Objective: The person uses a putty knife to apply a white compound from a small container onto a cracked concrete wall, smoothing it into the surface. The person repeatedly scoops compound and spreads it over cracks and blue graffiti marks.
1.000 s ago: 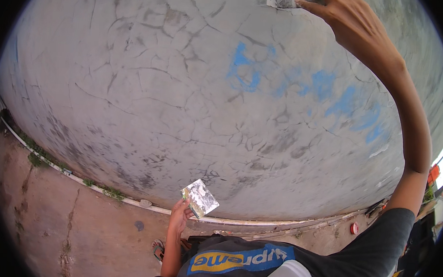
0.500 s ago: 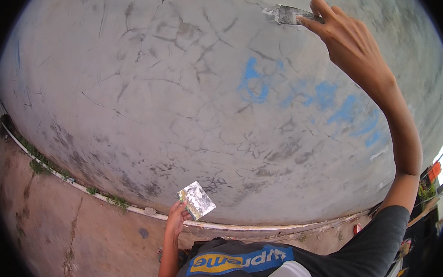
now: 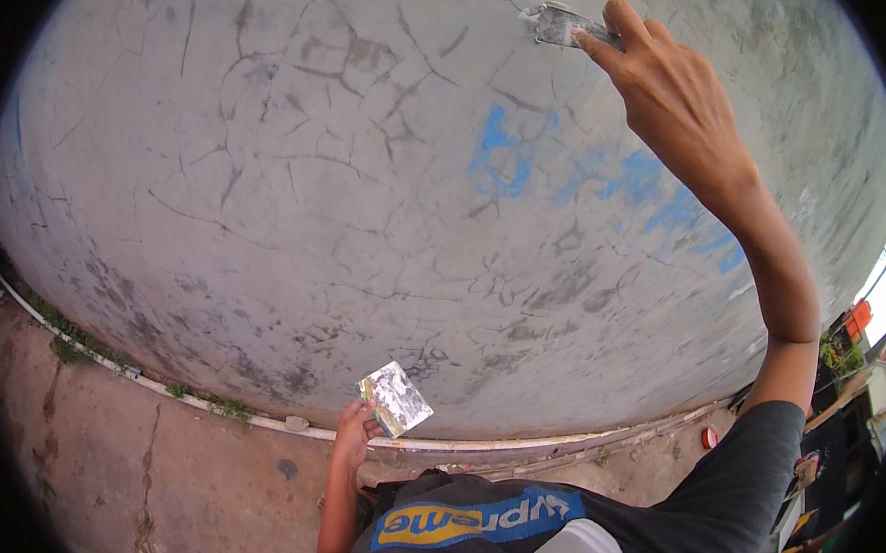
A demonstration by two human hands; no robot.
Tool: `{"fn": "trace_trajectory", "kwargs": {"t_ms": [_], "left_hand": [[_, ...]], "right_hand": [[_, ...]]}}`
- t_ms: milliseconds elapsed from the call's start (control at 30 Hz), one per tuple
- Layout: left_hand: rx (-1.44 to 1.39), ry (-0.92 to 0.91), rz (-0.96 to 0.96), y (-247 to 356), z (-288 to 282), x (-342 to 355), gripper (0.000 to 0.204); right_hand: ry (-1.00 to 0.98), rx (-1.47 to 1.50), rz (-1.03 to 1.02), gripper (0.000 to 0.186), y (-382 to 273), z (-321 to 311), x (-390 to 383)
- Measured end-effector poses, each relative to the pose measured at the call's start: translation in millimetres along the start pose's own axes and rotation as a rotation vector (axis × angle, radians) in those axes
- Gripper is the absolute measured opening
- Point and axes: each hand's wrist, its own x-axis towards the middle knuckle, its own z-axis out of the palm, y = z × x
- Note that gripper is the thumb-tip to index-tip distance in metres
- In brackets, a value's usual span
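My right hand (image 3: 664, 83) is raised high at the upper right, its fingers closed round a putty knife (image 3: 566, 27). White paste clings to the knife's tip, and the blade lies against the cracked grey wall (image 3: 296, 209). Low in the middle, my left hand (image 3: 355, 432) grips a small flat board (image 3: 396, 399) by its lower left edge. White and grey paste is smeared over the board's face. The board is held out in front of the wall's lower part.
Blue paint marks (image 3: 509, 155) show on the wall below the knife. A white pipe (image 3: 474, 444) runs along the wall's foot, with weeds (image 3: 226, 405) beside it. The ground (image 3: 212, 485) is reddish concrete. A red round thing (image 3: 710, 437) lies at the right.
My right hand and the putty knife have shifted slightly left in the picture. The head view has turned a little. My left hand keeps its hold on the board.
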Motion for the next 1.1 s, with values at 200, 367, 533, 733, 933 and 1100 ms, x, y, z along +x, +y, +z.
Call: {"fn": "trace_trajectory", "kwargs": {"t_ms": [200, 367, 533, 733, 933, 1100], "left_hand": [[-0.010, 0.034, -0.004, -4.4, -6.5, -0.3, 0.030], [-0.051, 0.015, 0.000, -3.2, -1.8, 0.4, 0.027], [-0.035, -0.011, -0.031, 3.0, -4.8, 2.7, 0.026], [0.006, -0.071, -0.105, 12.3, -12.6, 6.8, 0.024], [0.080, -0.049, -0.173, 23.6, -15.6, 8.1, 0.024], [0.111, -0.094, -0.202, 27.2, -19.1, 15.3, 0.025]], "right_hand": [[-0.061, -0.142, 0.065, 0.034, 0.8, 12.2, -5.2], [0.143, -0.106, 0.122, 0.048, 4.6, 25.5, -15.5], [0.138, 0.036, 0.299, 0.048, -5.4, 35.1, -2.2], [0.070, 0.072, 0.472, 0.049, -8.3, 48.2, 10.0], [0.095, 0.181, 0.519, 0.013, -14.4, 56.5, 8.4], [-0.044, 0.173, 0.681, 0.014, -26.0, 67.3, -8.3]]}}
